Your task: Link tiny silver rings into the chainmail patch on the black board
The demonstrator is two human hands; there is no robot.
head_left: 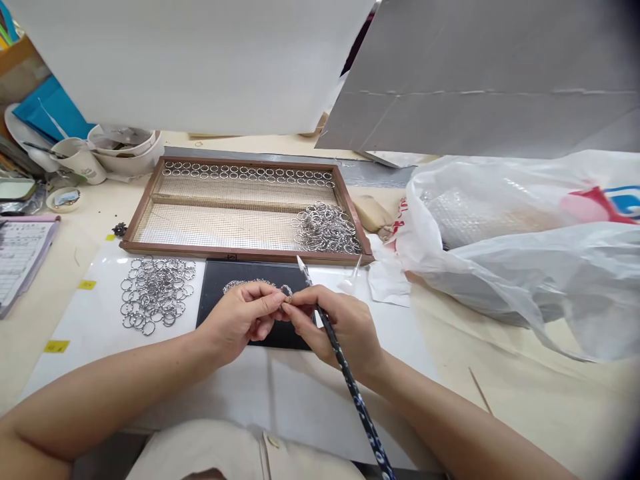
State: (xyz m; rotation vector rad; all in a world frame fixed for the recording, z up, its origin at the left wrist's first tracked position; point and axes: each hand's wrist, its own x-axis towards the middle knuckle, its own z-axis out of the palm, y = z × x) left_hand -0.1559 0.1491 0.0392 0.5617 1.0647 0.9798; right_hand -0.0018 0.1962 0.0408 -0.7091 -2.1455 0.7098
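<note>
Between the fingertips of both hands is a small silver ring (286, 291). My left hand (247, 310) pinches it from the left with thumb and forefinger. My right hand (340, 323) pinches its other side and also holds a dark patterned pen-like tool (353, 387), its pale tip pointing up and away. Under the hands lies a black mat (215, 283) with a row of rings (243, 283) partly hidden by my left hand. A loose pile of rings (155, 293) lies to the left on a white sheet (100, 327).
Beyond the mat stands a wood-framed mesh tray (250, 252) with rings lined up at its back and a ring heap (327, 229) at its right. Plastic bags (500, 267) fill the right side. Cups (80, 160) and a notepad (23, 257) sit left. Panels (200, 60) overhang the back.
</note>
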